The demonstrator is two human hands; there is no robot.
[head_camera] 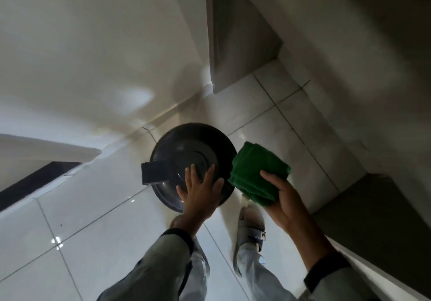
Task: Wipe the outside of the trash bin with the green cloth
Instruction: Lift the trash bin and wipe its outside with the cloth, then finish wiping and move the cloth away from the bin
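A round dark trash bin (186, 147) with a closed lid stands on the white tiled floor, seen from above. A black pedal or hinge block (152, 172) sticks out at its left. My left hand (201, 192) lies flat on the near part of the lid, fingers spread. My right hand (285, 204) holds a folded green cloth (255, 172) just to the right of the bin, close to its rim; I cannot tell whether the cloth touches it.
A white wall (93, 44) rises behind the bin. A grey cabinet or door panel (238, 44) stands at the back right, and a dark ledge (377, 219) runs along the right. My feet in grey slippers (251, 226) stand just before the bin.
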